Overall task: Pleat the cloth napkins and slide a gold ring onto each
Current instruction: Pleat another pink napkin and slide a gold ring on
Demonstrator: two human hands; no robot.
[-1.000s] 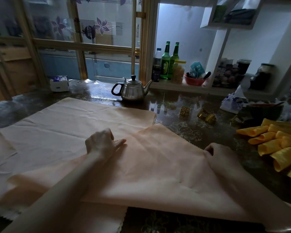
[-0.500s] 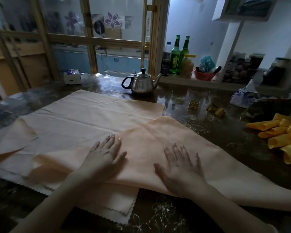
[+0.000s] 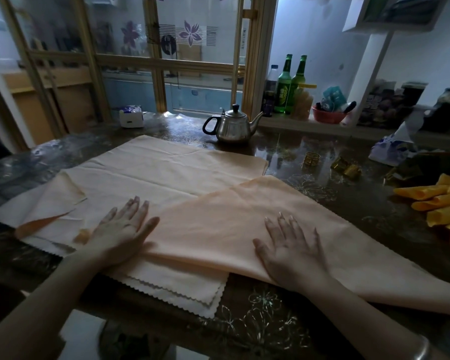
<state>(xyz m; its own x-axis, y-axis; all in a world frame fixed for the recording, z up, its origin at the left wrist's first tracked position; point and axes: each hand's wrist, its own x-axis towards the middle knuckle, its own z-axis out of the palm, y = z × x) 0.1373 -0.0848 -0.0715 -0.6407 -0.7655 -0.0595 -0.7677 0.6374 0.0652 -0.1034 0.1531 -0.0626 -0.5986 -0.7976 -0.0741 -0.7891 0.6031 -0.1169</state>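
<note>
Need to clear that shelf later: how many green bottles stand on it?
2. Both stand side by side on the white shelf, right of the teapot: the left green bottle and the right green bottle. Clutter further right could hide more.

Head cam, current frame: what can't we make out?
1. Head view: yellow rolled cloth napkins are cut off by the right edge; count and any rings unreadable.
2. Gold metal rings beyond the cloth are small and dim; count unclear.
3. Folded peach cloth napkin: flat left hand and right hand cover any crease beneath; its right end leaves the frame.
4. Pale scalloped napkin stack: layer count unclear.
</note>
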